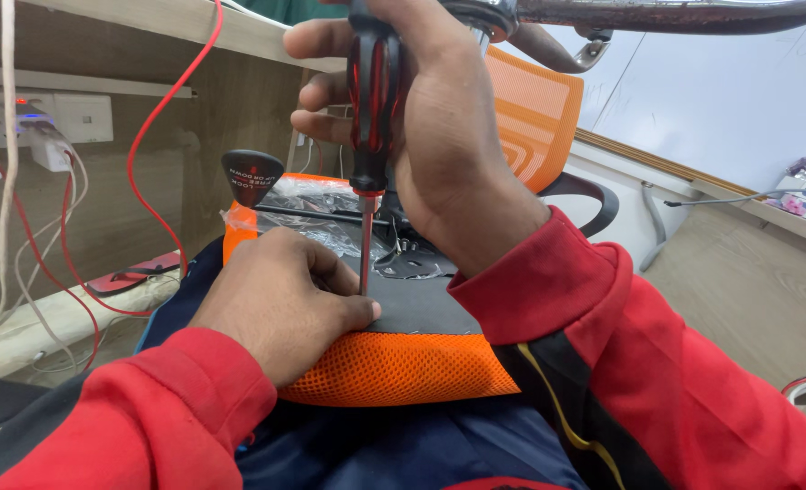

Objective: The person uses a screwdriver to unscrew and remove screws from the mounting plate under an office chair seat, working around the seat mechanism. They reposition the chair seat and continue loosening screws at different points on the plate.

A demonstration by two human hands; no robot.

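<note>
At the lap: an upturned chair seat [403, 367] lay across the person's knees, orange mesh edge toward the camera, black underside plate facing up.
Right hand [430, 136]: raised above the seat, wrist bent down from a red sleeve, fingers wrapped tight around the screwdriver [371, 118] handle, thumb side toward the camera.
Screwdriver: red and black handle upright in the right fist, thin shaft pointing straight down, tip meeting the black plate just beside the left hand's fingers.
Left hand [280, 299]: knuckles up, resting on the near left part of the seat, fingers curled down and pinched close against the shaft's lower end; whatever they may have pinched, perhaps a screw, was hidden, so its hold could not be told.
Seat relative to grip: directly below the right fist, under and touching the left hand.
Lever [253, 177]: a black knob on a rod stood up from the far left of the seat, beyond the left hand.
Plastic wrap [330, 213]: clear film lay crumpled over the seat's far part, behind the shaft.
Backrest [534, 113]: orange mesh, behind the right hand.
Cables [149, 136]: red leads hung along the wall at left, well apart from both hands.
</note>
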